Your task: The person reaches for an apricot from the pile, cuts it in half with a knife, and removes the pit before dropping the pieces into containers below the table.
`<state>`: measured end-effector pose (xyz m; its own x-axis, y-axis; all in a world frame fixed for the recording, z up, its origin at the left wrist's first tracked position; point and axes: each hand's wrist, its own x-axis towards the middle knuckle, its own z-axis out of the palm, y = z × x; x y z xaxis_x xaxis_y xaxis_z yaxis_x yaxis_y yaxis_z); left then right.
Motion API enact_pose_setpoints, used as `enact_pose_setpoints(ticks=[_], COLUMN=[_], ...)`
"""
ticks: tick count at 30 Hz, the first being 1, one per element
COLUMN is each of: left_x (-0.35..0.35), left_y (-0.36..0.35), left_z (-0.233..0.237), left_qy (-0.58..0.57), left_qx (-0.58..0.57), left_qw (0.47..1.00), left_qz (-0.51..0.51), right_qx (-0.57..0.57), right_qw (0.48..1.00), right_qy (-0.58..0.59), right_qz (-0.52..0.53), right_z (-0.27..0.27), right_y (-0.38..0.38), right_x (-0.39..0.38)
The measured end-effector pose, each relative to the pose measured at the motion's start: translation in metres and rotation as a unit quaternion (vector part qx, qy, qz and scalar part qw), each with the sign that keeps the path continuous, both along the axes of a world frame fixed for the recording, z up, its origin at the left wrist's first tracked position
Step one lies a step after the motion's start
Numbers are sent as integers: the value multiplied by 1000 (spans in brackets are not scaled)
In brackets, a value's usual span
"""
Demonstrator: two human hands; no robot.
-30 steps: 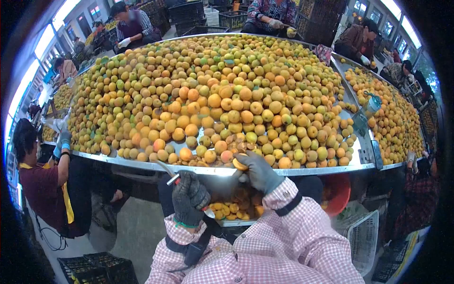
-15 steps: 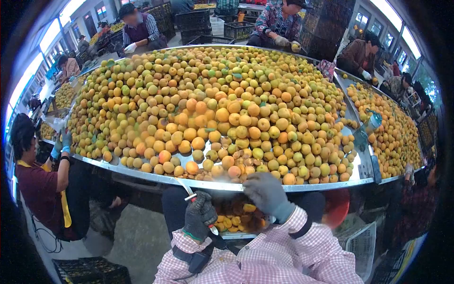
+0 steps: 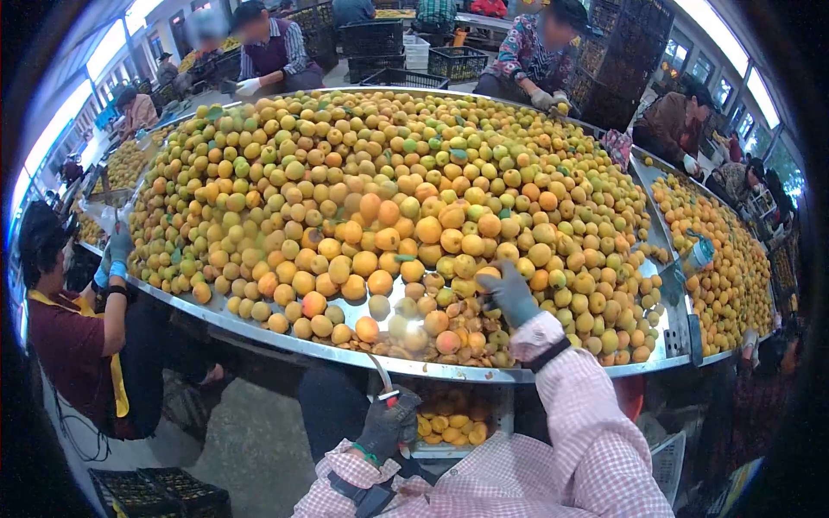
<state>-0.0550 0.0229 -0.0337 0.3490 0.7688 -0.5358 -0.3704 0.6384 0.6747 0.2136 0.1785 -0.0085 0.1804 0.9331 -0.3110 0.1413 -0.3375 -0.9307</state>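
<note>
My left hand, in a dark grey glove, is closed around a small knife below the table's front edge. Its thin blade points up, and a bit of red and white shows at the handle. My right hand, also gloved, reaches over the sloping heap of apricots. Its fingers are spread beside an orange apricot and seem to touch it. Cut or crushed apricot pieces lie on the table just left of that wrist. Below the edge, a container holds orange apricot halves.
The metal table rim runs between my body and the fruit. A co-worker sits at the left; others work across the table. A blue-green container stands by the right-hand divider. Black crates lie at lower left, a white basket at lower right.
My right hand has moved from the front rim up and forward into the apricots, its arm now stretched out. My left hand keeps the knife, a little lower in view.
</note>
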Motion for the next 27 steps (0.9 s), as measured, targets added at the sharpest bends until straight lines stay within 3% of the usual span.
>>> enact_pose_setpoints(ticks=[1, 2, 3, 4, 5, 6, 8, 11, 12, 13, 14, 15, 16, 18, 19, 21, 22, 23, 24, 26, 27], left_x=[4, 8, 11, 15, 24, 27, 38, 53, 57, 61, 64, 66, 66, 63, 61, 53, 48, 44, 42, 45, 47], left_y=[2, 4, 6, 7, 8, 10, 4, -10, -15, -22, -30, -35, -38, -44, -46, -47, -47, -46, -45, -50, -51], left_z=[5, 10, 15, 20, 27, 13, 20, 47, 49, 48, 44, 43, 48, 60, 55, 39, 41, 43, 44, 75, 86], left_qy=[38, 36, 127, 216, 262, 285, 395, 504, 538, 539, 546, 551, 552, 471, 472, 302, 303, 196, 80, 101, 119], left_qx=[16, 11, 72, 131, 270, 372, 401, 425, 435, 435, 466, 498, 500, 476, 477, 462, 464, 304, 128, 128, 127], left_qw=[999, 999, 988, 963, 925, 880, 822, 726, 677, 675, 641, 604, 602, 658, 657, 767, 765, 859, 913, 926, 938], left_qz=[-3, -9, -50, -91, -62, -73, -81, -197, -251, -253, -271, -288, -289, -343, -344, -326, -327, -361, -378, -340, -301], right_qx=[22, 11, -9, -7, 170, 60, 2, -33, -58, -33, -8, -5, -7, -9, -1, 10, -13, -37, -37, 67, 157], right_qw=[951, 883, 815, 835, 911, 919, 857, 889, 861, 911, 950, 950, 942, 933, 939, 944, 950, 954, 954, 853, 951], right_qy=[307, 467, 568, 549, 366, 378, 512, 455, 506, 410, 308, 310, 326, 344, 332, 322, 310, 296, 297, 518, 257], right_qz=[19, 37, 115, 42, 84, 99, 62, 28, 9, -19, -46, -47, -75, -101, -86, -72, -37, -1, -1, 8, 70], right_z=[4, 23, 52, 40, 29, 17, 8, 22, 27, 24, 21, 19, 16, 16, 18, 24, 28, 30, 27, 18, 18], right_y=[-22, -52, -79, -103, -130, -146, -190, -230, -234, -241, -249, -252, -256, -263, -265, -267, -268, -269, -270, -269, -276], right_x=[4, -1, -12, -18, -32, -25, -31, -50, -57, -65, -70, -67, -64, -60, -59, -54, -48, -45, -45, -48, -44])
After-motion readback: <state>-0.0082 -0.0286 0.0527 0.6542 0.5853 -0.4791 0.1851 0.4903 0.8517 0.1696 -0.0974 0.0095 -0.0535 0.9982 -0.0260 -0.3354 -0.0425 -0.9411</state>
